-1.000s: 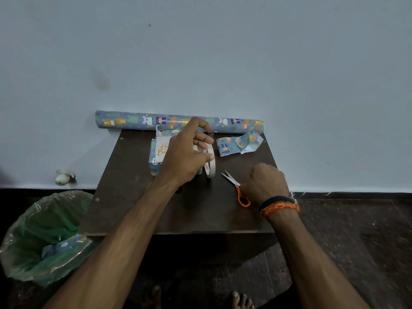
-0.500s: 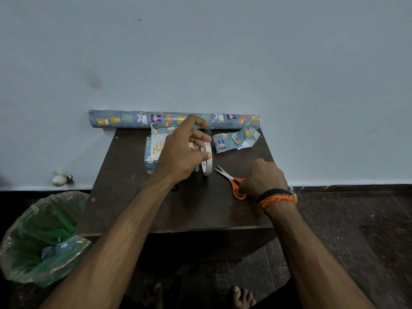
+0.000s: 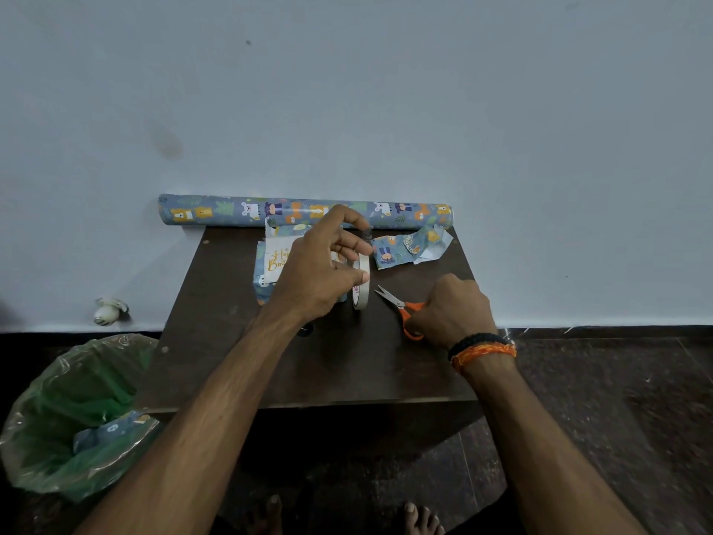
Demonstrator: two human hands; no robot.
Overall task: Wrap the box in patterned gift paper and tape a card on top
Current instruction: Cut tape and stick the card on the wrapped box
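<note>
My left hand [image 3: 320,270] holds a roll of tape [image 3: 360,285] standing on edge on the dark worktop [image 3: 339,364], thumb against its rim and fingers curled over the top. This hand covers much of the wrapped box [image 3: 264,281] just behind it; the white card [image 3: 278,260] with orange lettering lies on the box, partly hidden by my knuckles. My right hand [image 3: 451,312] is curled around the orange handles of the scissors [image 3: 401,307], whose blades lie on the worktop pointing toward the tape. Near the worktop's far right corner sits a crumpled scrap of patterned paper [image 3: 411,247]. The roll of gift paper [image 3: 304,212] lies along the far edge against the pale wall. On the floor to my left stands a bin lined with a green bag [image 3: 73,415], paper offcuts inside. My bare toes show below the worktop.
</note>
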